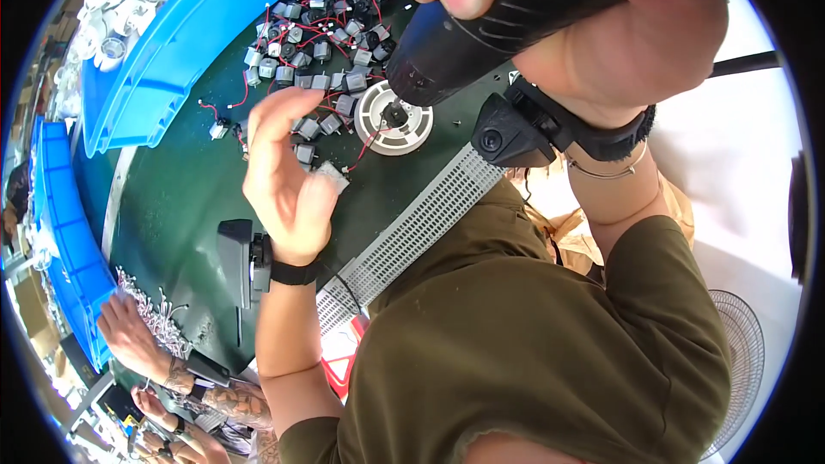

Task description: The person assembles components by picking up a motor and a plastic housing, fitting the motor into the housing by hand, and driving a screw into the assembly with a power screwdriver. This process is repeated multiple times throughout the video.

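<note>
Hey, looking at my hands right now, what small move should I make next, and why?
Perhaps bring your left hand to the rim of the white disc to steady it: your right hand holds the black cylindrical tool, its front end overlapping the disc in view, while your left hand appears apart from it.

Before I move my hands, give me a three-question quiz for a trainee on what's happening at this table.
1. Which hand holds the black power tool?
2. True or false: the white round part lies on the green table.
3. Which wire colour stands out among the small grey motors? a) green b) red c) yellow

Key:
1. The right hand; the left hand is open.
2. True.
3. b
</note>
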